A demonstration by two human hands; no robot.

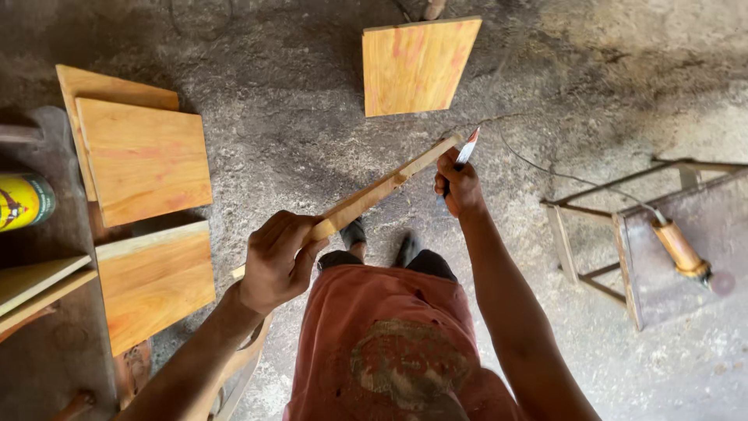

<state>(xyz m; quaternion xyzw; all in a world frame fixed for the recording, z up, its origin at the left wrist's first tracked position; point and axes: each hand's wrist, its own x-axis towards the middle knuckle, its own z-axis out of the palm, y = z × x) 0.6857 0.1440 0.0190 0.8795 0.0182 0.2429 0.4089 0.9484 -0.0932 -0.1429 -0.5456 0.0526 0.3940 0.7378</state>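
Above rough concrete floor (pixel 296 132), left hand (pixel 276 261) grips wooden strip (pixel 382 189).

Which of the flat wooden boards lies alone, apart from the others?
The square board at top centre; the other boards cluster at left, overlapping or side by side.

Pale yellow wooden strip (pixel 374 191); red-and-white pencil (pixel 466 148); orange-yellow boards with pinkish streaks, one on the floor (pixel 417 66), others at left (pixel 144 160); mottled grey concrete floor (pixel 296 101); faded rust-red shirt (pixel 382 335) with a worn print; yellow-green can (pixel 23 201)
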